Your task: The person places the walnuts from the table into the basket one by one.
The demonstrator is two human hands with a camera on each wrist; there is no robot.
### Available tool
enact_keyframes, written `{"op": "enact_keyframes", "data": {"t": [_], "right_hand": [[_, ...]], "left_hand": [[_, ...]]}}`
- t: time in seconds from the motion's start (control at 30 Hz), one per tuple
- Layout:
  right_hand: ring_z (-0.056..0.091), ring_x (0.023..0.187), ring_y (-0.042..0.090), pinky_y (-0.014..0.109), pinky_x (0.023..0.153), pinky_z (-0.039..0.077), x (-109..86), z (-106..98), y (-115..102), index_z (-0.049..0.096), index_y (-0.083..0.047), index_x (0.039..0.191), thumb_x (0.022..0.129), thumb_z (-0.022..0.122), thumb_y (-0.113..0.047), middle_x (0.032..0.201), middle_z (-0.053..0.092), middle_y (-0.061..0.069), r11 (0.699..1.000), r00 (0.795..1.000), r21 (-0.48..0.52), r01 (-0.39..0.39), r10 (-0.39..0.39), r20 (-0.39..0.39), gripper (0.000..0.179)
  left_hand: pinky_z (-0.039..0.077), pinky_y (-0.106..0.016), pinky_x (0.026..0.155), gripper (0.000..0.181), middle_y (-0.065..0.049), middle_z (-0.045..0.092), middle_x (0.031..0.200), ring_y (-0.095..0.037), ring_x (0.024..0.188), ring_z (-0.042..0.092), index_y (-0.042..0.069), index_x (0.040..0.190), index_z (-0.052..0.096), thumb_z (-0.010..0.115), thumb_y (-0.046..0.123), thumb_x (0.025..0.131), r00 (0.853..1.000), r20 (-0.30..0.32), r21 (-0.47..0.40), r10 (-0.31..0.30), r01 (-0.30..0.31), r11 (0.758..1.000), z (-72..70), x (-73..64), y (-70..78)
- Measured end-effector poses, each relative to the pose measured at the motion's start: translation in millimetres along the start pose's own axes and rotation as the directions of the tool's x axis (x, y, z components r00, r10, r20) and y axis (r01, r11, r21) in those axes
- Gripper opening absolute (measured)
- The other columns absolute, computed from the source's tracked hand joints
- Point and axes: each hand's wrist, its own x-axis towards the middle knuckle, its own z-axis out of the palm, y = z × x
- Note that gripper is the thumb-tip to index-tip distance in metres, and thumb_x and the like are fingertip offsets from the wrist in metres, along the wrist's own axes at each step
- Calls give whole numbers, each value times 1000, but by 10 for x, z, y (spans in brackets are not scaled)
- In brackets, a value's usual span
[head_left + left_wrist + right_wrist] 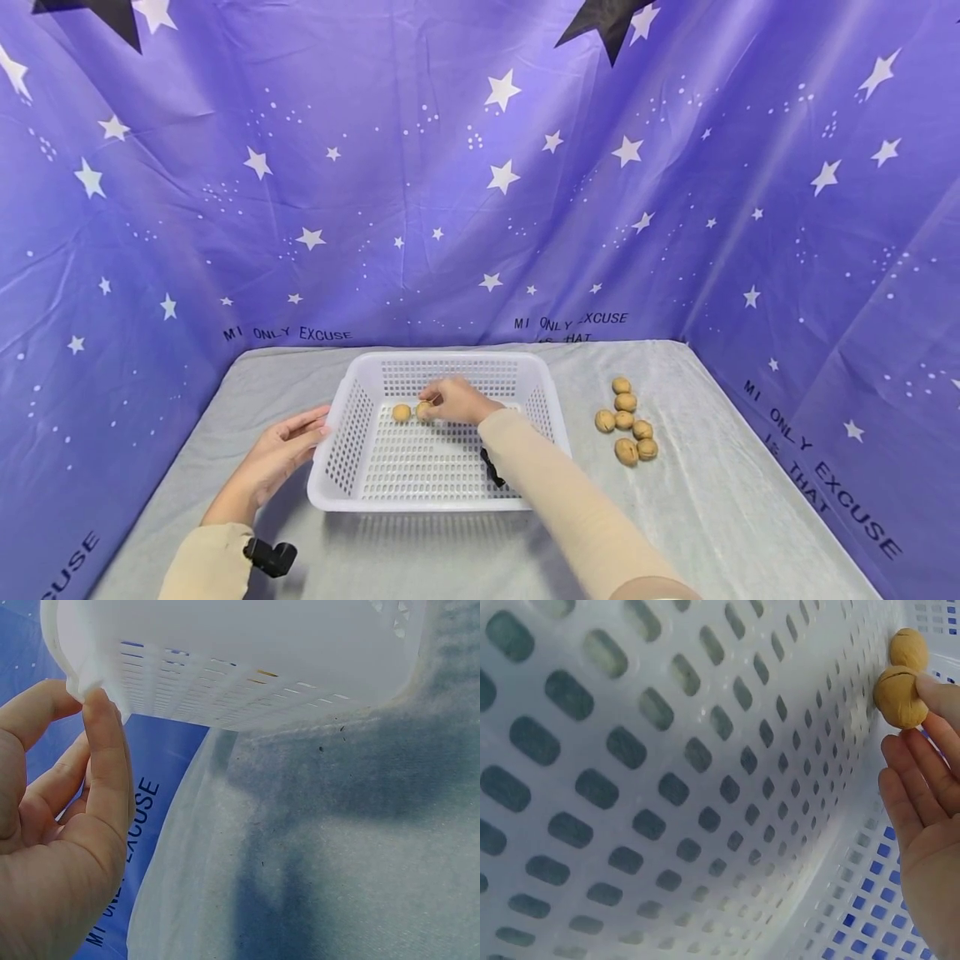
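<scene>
A white plastic basket (420,505) with slotted walls and floor stands on the cloth-covered table. My left hand (272,457) is at its left side; in the left wrist view, thumb and a finger pinch the basket's rim (84,684). Inside the basket, my right hand (459,402) reaches toward the far part of the floor. Its thumb and fingertips pinch a walnut (900,697), low against the floor. Right beside that one lies another walnut (401,412). The right forearm passes over the basket's near right corner and hides it.
Several loose walnuts (624,420) lie in a cluster on the grey cloth (720,508), right of the basket. A purple star-printed curtain (420,208) encloses the table at the back and both sides. Black wrist-camera mounts (270,557) sit on both sleeves.
</scene>
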Motion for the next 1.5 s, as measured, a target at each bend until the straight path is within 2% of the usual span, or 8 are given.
{"op": "enact_keyframes", "data": {"t": [0.13, 0.27, 0.43, 0.73, 0.93, 1.1, 1.3, 1.5], "right_hand": [[62, 114, 18, 31, 98, 51, -36, -74, -44, 66, -8, 130, 92, 75, -30, 131, 65, 6, 999, 999, 4, -33, 33, 10, 45], [62, 114, 18, 32, 99, 51, -57, -193, -118, 64, -8, 132, 93, 74, -28, 131, 65, 4, 999, 999, -15, -42, 42, 22, 45], [62, 115, 20, 31, 98, 51, -65, -373, -187, 63, -6, 133, 94, 72, -18, 131, 64, 6, 999, 1000, -38, -6, 7, 29, 42], [63, 116, 22, 31, 96, 52, -202, -719, -244, 64, -7, 133, 94, 72, -18, 131, 65, 7, 997, 998, -40, 58, -57, 16, 41], [62, 116, 18, 33, 98, 51, -396, -924, -200, 65, -11, 132, 94, 72, -25, 131, 65, 4, 993, 997, -97, 65, -69, -31, 41], [61, 118, 19, 38, 102, 49, -602, -1052, -113, 65, -10, 132, 94, 73, -25, 130, 65, 3, 993, 995, -89, 74, -80, -59, 41], [62, 115, 20, 43, 102, 48, -883, -1214, 52, 66, -10, 131, 93, 74, -22, 126, 67, 2, 990, 987, -88, 114, -123, -105, 40], [62, 113, 21, 46, 101, 49, -1193, -1359, 300, 67, -9, 129, 93, 73, -26, 124, 68, 3, 993, 979, -73, 94, -106, -175, 39]], "left_hand": [[54, -26, 93, 63, -4, 65, 125, -11, 107, 64, -10, 149, 36, 66, 13, 99, 1000, 4, 1, 4, -5, 1000, 7, -5, 2], [53, -26, 94, 63, -5, 64, 127, -10, 108, 64, -9, 150, 36, 66, 14, 99, 1000, -1, 4, -2, 2, 1000, -1, -2, 1], [53, -26, 93, 63, -7, 63, 129, -10, 108, 64, -9, 150, 36, 66, 14, 99, 1000, 4, 4, 4, -4, 1000, -12, -3, 0], [53, -27, 93, 63, 2, 67, 120, -10, 107, 65, -9, 149, 37, 67, 13, 98, 1000, 5, -5, -2, 2, 1000, 3, 7, 0], [53, -26, 92, 63, 0, 66, 122, -10, 107, 64, -10, 149, 36, 66, 14, 99, 1000, 11, -1, 3, -3, 1000, 5, 9, -9], [54, -25, 92, 62, 4, 67, 121, -9, 107, 64, -10, 149, 37, 66, 13, 99, 1000, 8, 4, 12, -12, 1000, -12, -9, -16], [54, -26, 91, 61, 7, 68, 119, -10, 107, 65, -9, 148, 38, 66, 12, 99, 1000, 11, -3, 12, -12, 1000, -15, -26, -15], [54, -26, 92, 63, 7, 68, 119, -10, 108, 65, -10, 149, 37, 66, 13, 98, 1000, 14, -7, 3, -2, 1000, 2, -3, -4]]}}
